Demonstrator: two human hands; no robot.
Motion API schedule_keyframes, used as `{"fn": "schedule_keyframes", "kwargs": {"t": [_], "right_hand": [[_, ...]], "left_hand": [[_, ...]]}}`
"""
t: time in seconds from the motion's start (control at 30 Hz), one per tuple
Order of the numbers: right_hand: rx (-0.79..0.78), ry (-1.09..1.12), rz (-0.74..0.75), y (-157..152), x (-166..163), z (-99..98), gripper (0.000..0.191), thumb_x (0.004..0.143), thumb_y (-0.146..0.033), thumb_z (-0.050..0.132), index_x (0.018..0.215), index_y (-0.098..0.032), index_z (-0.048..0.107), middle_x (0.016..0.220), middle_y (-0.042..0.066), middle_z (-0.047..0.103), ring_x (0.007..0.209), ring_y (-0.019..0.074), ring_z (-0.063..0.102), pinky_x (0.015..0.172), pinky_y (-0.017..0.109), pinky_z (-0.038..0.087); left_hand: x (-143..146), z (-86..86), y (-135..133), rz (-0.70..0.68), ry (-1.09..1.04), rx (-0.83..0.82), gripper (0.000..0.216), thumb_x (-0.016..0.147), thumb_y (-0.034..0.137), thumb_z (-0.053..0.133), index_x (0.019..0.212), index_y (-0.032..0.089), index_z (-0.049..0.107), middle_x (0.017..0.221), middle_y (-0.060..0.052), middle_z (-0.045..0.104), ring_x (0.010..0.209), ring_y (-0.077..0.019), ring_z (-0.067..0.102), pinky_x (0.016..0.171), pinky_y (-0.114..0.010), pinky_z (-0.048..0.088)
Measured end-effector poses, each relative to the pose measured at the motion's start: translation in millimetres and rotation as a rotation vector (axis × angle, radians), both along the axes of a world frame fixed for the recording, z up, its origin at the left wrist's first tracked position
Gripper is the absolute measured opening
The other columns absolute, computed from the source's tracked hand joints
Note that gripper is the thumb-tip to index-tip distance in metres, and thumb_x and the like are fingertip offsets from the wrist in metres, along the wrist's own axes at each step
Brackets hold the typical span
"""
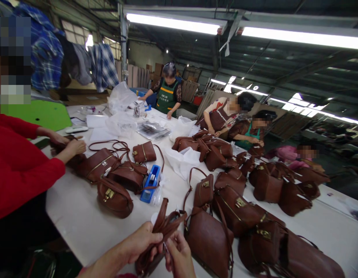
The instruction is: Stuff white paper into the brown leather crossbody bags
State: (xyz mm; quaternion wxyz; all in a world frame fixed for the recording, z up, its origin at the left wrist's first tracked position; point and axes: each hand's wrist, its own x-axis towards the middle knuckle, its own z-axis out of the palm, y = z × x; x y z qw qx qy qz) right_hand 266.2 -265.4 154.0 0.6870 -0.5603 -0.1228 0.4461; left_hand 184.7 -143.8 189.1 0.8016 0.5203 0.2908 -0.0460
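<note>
A brown bag [169,228] lies over the near side of the table [71,216], clasped in the left hand's [142,241] grip; whether the right hand [179,253] pinches or merely touches it cannot be told, its fingertips being partly hidden. Should the left thumb slacken, the bag could twist loose. Its long axis slants from near left to far right, its strap [165,206] pointing far.

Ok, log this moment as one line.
left hand: gripping brown bag | right hand: fingers at same bag | beyond: blue tape dispenser on white table
</note>
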Motion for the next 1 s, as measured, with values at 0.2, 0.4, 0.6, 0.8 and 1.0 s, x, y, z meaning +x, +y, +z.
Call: {"fn": "schedule_keyframes", "kwargs": {"t": [0.2,0.4,0.6,0.8,1.0], "right_hand": [[0.076,-0.138,0.258,-38,16,15.4,0.057,0.058,-0.055,0.085,0.099,-0.020,0.069,0.082,0.008,0.071,0.075,0.0239,0.070,0.067,0.036,0.057],[0.140,-0.564,0.538,-47,34,50.9,0.042,0.084,-0.055,0.063,0.116,-0.028,0.065,0.105,0.009,0.069,0.094,0.0231,0.070,0.079,0.033,0.056],[0.025,-1.570,0.208,-26,26,65.6,0.025,0.095,-0.022,0.045,0.082,-0.023,0.067,0.085,0.006,0.068,0.079,0.0183,0.065,0.071,0.027,0.051],[-0.038,-1.262,0.030,-18,21,41.3,0.011,0.090,-0.022,0.058,0.090,-0.028,0.068,0.086,0.001,0.072,0.089,0.0220,0.065,0.099,0.038,0.041],[-0.164,-0.892,0.014,-13,18,34.1,0.020,0.091,-0.038,0.057,0.082,-0.025,0.068,0.089,0.003,0.069,0.087,0.0221,0.060,0.088,0.034,0.045]], "left_hand": [[-1,4.3,6,-0.122,-0.015,0.025,0.024,0.067,0.037,0.063,0.071,0.015,0.055,0.054,0.003,0.060,0.036,-0.0056,0.041,0.036,-0.017,0.028],[-3,33.9,13,-0.499,0.075,0.252,0.016,0.072,0.032,0.053,0.066,0.017,0.057,0.041,0.006,0.046,0.030,-0.0095,0.034,0.030,-0.020,0.026],[-5,43.9,13,-0.691,0.046,0.431,0.015,0.074,0.027,0.048,0.063,0.019,0.055,0.046,0.005,0.041,0.039,-0.0117,0.038,0.035,-0.021,0.030],[-13,47.0,2,-0.421,-0.228,0.621,0.013,0.081,0.024,0.051,0.090,0.020,0.060,0.086,0.000,0.063,0.079,-0.0180,0.057,0.077,-0.026,0.046],[-14,33.3,-8,-0.113,-0.167,0.636,0.029,0.096,0.037,0.035,0.087,0.019,0.056,0.086,-0.003,0.063,0.080,-0.0181,0.056,0.073,-0.024,0.044]]}}
